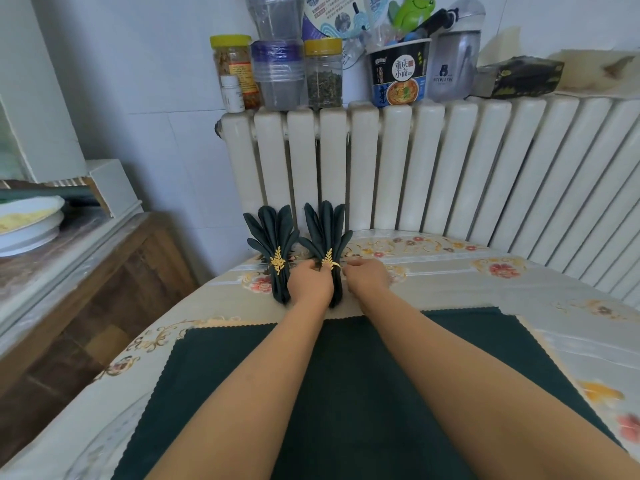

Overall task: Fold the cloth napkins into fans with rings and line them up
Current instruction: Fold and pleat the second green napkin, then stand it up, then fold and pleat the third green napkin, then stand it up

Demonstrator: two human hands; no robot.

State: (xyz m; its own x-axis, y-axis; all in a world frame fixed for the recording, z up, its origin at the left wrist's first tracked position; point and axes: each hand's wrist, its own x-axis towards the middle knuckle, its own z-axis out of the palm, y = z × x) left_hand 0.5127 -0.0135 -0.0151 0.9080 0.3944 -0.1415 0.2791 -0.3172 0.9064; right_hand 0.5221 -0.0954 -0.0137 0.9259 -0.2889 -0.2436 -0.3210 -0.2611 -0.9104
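Left hand (309, 279) and right hand (367, 276) are both pinching the second fan (325, 237) at its gold ring (329, 262), just beside the first fan (273, 237) (keep bases level, rings aligned).

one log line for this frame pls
step: seating gold leaf ring | left hand + right hand: gripping second fan napkin | first fan napkin: done | flat napkin: waiting

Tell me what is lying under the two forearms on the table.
A flat dark green cloth lies spread on the floral tablecloth, under both forearms. Its left and right parts show; the forearms cover its middle, so anything there cannot be seen.
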